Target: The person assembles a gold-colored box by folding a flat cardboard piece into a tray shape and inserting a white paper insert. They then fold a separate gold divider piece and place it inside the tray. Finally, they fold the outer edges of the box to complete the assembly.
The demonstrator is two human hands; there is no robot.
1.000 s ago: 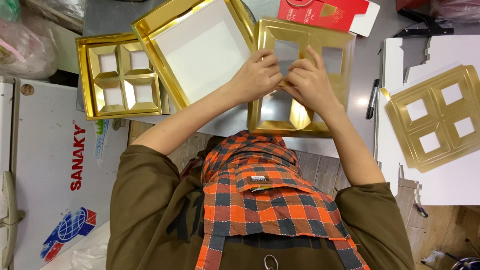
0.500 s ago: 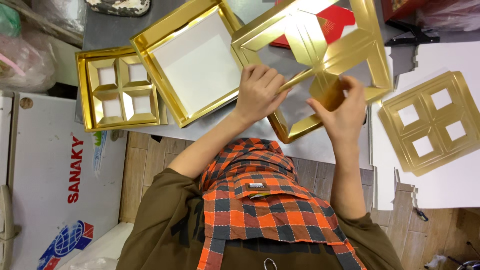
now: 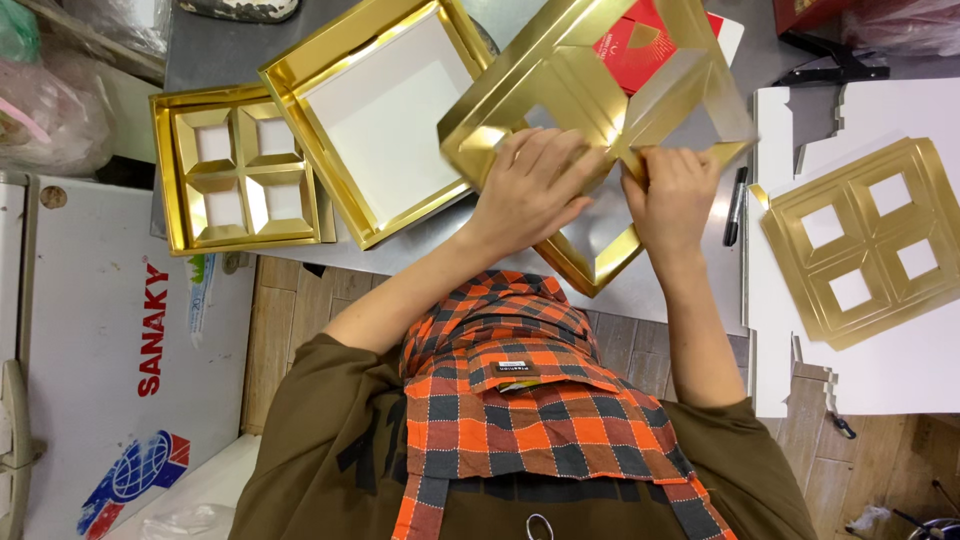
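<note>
Both grips clamp the gold divider insert point(image 3: 600, 90): left hand point(image 3: 530, 190) pressing flat, right hand point(image 3: 675, 195) pinching its fold.

My packaging workshop bench: around the grey metal table point(image 3: 250, 50) lie gold box trays point(image 3: 375, 110), a die-cut gold insert point(image 3: 865, 240), and bagged stock point(image 3: 45, 90).

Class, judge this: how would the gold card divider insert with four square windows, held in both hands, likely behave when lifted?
The gold card divider insert probably feels light, being thin sheet with cut-out windows. It likely flexes along its creases, since the left hand and right hand both support it.
</note>
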